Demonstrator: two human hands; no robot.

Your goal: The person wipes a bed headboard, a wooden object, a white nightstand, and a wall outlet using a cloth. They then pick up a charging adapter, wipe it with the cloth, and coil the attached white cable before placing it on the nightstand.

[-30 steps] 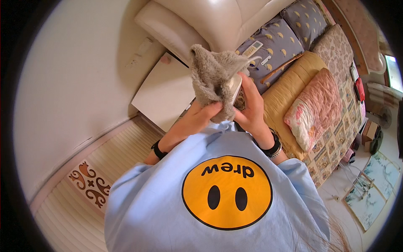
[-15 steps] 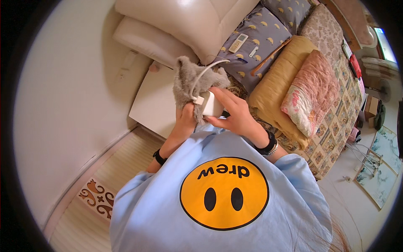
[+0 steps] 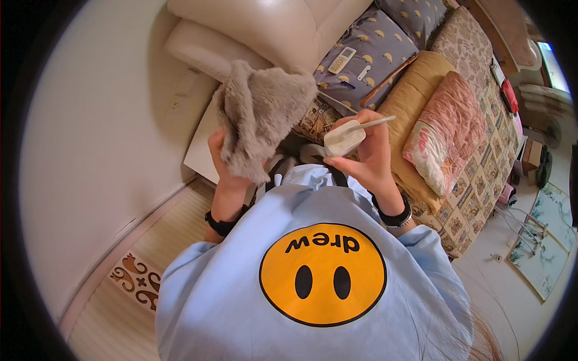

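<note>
My left hand (image 3: 227, 171) grips the lower side of a grey fluffy cloth (image 3: 262, 108), which hangs in loose folds and hides most of my fingers. To its right, apart from the cloth, my right hand (image 3: 376, 155) is closed around a small white block with rounded corners (image 3: 343, 139), the thumb below and fingers behind. A pale, thin strip that looks like a cable (image 3: 376, 122) runs across the block and past my fingers. Whether it is plugged into the block I cannot tell.
Ahead stands a cream padded seat (image 3: 253, 24) by the wall. A white surface (image 3: 198, 153) lies under the cloth. On the bed at right are a grey patterned pillow (image 3: 385, 45), a remote control (image 3: 342, 61), a rolled yellow quilt (image 3: 394, 111) and a folded pink quilt (image 3: 448, 135).
My hands have moved apart. The left has carried the fluffy cloth left and it now hangs spread out; the right has taken the white block to the right, away from the cloth.
</note>
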